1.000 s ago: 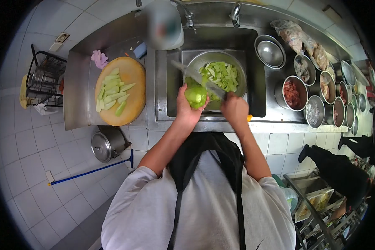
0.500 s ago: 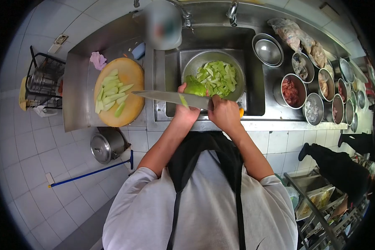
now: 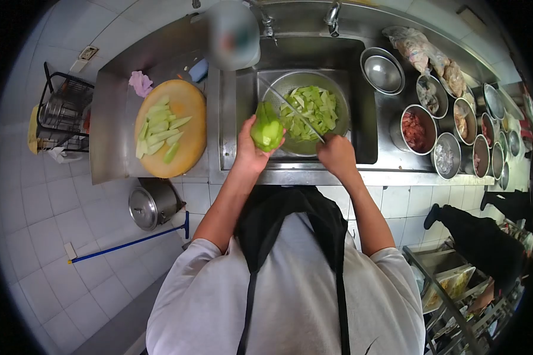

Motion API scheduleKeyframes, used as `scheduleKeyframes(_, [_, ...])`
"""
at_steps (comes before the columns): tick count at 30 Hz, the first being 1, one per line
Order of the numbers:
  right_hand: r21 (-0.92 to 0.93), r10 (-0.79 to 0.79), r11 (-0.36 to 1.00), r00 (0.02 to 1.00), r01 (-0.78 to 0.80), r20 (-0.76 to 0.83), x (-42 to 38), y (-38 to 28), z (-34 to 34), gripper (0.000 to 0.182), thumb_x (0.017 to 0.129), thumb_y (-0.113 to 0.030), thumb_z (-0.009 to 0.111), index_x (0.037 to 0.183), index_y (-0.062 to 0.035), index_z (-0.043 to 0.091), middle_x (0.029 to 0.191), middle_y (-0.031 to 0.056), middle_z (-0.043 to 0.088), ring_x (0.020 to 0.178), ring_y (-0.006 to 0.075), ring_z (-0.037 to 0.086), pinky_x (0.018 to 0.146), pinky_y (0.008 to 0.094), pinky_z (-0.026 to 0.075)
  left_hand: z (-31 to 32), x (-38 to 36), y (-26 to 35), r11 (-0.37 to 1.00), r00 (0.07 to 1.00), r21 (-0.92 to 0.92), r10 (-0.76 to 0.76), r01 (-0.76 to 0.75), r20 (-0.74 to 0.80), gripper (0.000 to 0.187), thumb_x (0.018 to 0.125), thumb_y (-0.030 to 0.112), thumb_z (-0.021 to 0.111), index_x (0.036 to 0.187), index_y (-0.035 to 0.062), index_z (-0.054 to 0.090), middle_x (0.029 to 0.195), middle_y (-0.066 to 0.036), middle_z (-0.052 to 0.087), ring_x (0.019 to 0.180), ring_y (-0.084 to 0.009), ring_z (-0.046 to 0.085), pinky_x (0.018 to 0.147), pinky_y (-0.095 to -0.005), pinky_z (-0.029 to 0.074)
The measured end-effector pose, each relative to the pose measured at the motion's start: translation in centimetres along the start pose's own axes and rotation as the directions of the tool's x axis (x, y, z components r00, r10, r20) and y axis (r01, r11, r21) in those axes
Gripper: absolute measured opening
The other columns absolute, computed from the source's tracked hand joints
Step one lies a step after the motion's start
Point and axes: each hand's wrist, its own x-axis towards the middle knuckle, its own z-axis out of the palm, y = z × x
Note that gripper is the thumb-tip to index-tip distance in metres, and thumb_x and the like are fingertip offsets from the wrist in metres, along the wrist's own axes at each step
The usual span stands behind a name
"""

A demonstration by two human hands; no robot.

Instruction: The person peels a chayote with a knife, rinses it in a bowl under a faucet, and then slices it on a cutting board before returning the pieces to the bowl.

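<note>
My left hand [image 3: 252,152] is wrapped round a green chayote [image 3: 267,134] with cut faces on it, held over the near left part of the sink. In my right hand [image 3: 337,156] is a knife [image 3: 294,110], gripped by its handle. Its blade points up and to the left, apart from the chayote, and is seen nearly edge-on. Below the blade, a metal bowl [image 3: 296,78] in the sink holds many cut green pieces [image 3: 315,105]. Long pale green slices [image 3: 155,135] lie on a round cutting board [image 3: 190,148] to the left.
Metal bowls with meat [image 3: 413,131] and other ingredients line the right counter, beside stacked bowls [image 3: 382,71]. Two taps, one a faucet [image 3: 333,23], stand behind the sink [image 3: 361,148]. A lidded pot [image 3: 145,207] and blue-handled pole [image 3: 127,242] are on the floor. Another person's legs [image 3: 474,228] show at right.
The knife has swung from lying across the chayote to pointing up over the bowl. My left hand has turned the chayote upright and moved it slightly left; my right hand has shifted right.
</note>
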Motion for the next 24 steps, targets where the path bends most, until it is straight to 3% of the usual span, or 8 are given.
scheduleKeyframes(2, [0.084,-0.087,0.993,0.996,0.088,-0.017,-0.3,-2.4,-0.8,0.018,0.079,-0.018,0.067,0.078,-0.0006,0.068,0.072,0.0249,0.067,0.072,0.0442,0.068,0.069,0.0524,0.055,-0.5,0.7,-0.6,1.0,1.0,0.022,-0.009,0.008,0.027,0.049,0.098,0.045,0.054,0.126,0.006,0.06,0.112,-0.015,0.071,0.102,-0.0277,0.068,0.086,-0.0412,0.055])
scheduleKeyframes(4, [0.032,-0.186,0.982,0.982,0.187,-0.021,-0.7,-4.8,-1.9,0.016,0.078,-0.017,0.068,0.078,-0.0019,0.066,0.07,0.0235,0.067,0.069,0.0428,0.068,0.067,0.0518,0.055,-0.4,1.0,-1.4,1.0,1.0,0.023,-0.003,0.003,-0.001,0.048,0.098,0.046,0.054,0.125,0.0075,0.061,0.11,-0.012,0.071,0.1,-0.0259,0.068,0.086,-0.0408,0.055])
scheduleKeyframes(6, [-0.042,-0.306,0.952,0.951,0.304,-0.047,-0.7,-5.4,-1.5,0.014,0.078,-0.016,0.068,0.079,-0.0033,0.064,0.066,0.021,0.066,0.062,0.04,0.068,0.062,0.05,0.055,-0.1,1.1,-1.9,1.0,0.998,0.004,0.007,-0.007,0.068,0.047,0.098,0.048,0.054,0.124,0.0095,0.062,0.109,-0.01,0.072,0.098,-0.0251,0.068,0.084,-0.0405,0.054])
scheduleKeyframes(9, [-0.083,-0.329,0.942,0.942,0.324,-0.066,-0.6,-5.4,-1.3,0.014,0.078,-0.016,0.068,0.078,-0.0028,0.063,0.066,0.0204,0.067,0.059,0.0392,0.067,0.06,0.0491,0.055,-0.2,1.3,-2.1,1.0,0.994,0.013,-0.001,0.0,0.113,0.046,0.097,0.05,0.055,0.122,0.0114,0.063,0.108,-0.009,0.072,0.095,-0.0254,0.068,0.08,-0.0407,0.054])
scheduleKeyframes(13, [-0.152,-0.28,0.951,0.959,0.27,-0.051,0.1,-4.1,-0.6,0.015,0.078,-0.017,0.069,0.078,-0.0029,0.062,0.067,0.0203,0.067,0.059,0.039,0.068,0.061,0.0486,0.056,-0.2,-0.3,-1.7,0.995,0.998,0.087,0.042,-0.046,0.047,0.045,0.098,0.049,0.054,0.119,0.0102,0.064,0.106,-0.011,0.071,0.092,-0.0282,0.068,0.075,-0.0412,0.055])
scheduleKeyframes(16, [-0.181,-0.232,0.958,0.972,0.221,-0.043,1.1,-2.1,0.8,0.016,0.077,-0.018,0.069,0.078,-0.003,0.063,0.068,0.0209,0.067,0.062,0.0395,0.068,0.063,0.0492,0.056,-0.5,-1.2,-0.9,0.997,0.996,0.074,-0.004,-0.002,0.088,0.047,0.098,0.047,0.053,0.119,0.0065,0.063,0.106,-0.014,0.071,0.088,-0.0299,0.068,0.072,-0.0416,0.056])
scheduleKeyframes(19, [-0.18,-0.178,0.969,0.983,0.168,-0.038,1.8,-0.5,1.7,0.016,0.077,-0.018,0.068,0.078,-0.0029,0.063,0.069,0.0219,0.067,0.065,0.0407,0.069,0.065,0.0506,0.056,-0.9,-1.1,-0.5,0.998,0.99,0.051,-0.038,0.031,0.133,0.049,0.099,0.046,0.052,0.12,0.0029,0.062,0.107,-0.017,0.07,0.086,-0.0304,0.068,0.071,-0.0416,0.056])
scheduleKeyframes(24, [-0.181,-0.102,0.978,0.995,0.104,0.023,2.7,2.7,3.2,0.017,0.077,-0.02,0.067,0.078,-0.0027,0.065,0.072,0.0231,0.068,0.07,0.0424,0.068,0.069,0.0523,0.056,-1.9,-0.6,0.4,0.999,0.997,0.042,-0.032,0.029,0.067,0.053,0.099,0.047,0.051,0.122,0.0009,0.061,0.107,-0.018,0.07,0.088,-0.0295,0.068,0.073,-0.0408,0.056])
